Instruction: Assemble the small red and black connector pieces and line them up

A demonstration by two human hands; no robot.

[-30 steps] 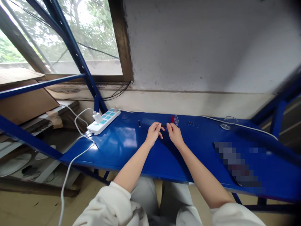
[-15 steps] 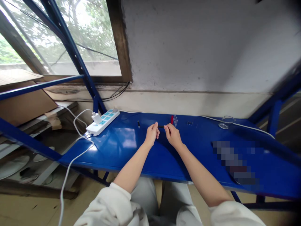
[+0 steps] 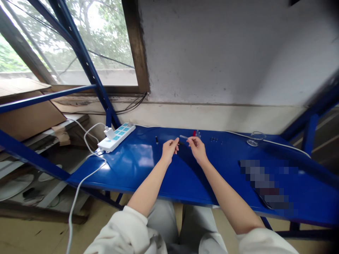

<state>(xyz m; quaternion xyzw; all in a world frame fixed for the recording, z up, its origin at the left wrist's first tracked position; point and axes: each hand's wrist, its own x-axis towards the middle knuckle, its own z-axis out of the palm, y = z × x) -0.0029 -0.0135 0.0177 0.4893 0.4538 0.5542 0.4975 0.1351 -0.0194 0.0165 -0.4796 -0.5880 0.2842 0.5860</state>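
Observation:
My left hand [image 3: 169, 151] is closed in a pinch over the middle of the table. A slim black rod [image 3: 182, 143] sticks out of its fingertips toward the right. My right hand [image 3: 197, 149], also pinched, holds a clear tube [image 3: 183, 137] that points left, slightly above the black rod. The rod and tube appear apart. Behind my right hand lie a red piece [image 3: 194, 133] and several clear tubes [image 3: 198, 133], partly hidden by it. To the left of my hands lies a small black piece with a pale tip [image 3: 156, 140].
A white power strip [image 3: 118, 137] with a plugged-in adapter lies on the left of the blue table [image 3: 127, 173]. Several tiny parts [image 3: 214, 139] and a round clear dish [image 3: 252, 142] sit at the back right. A blurred dark object [image 3: 265, 183] lies at the right.
Earlier the black rod stretched between both hands. Now my right hand has come off it and holds a clear tube, while my left hand keeps the rod in nearly the same place.

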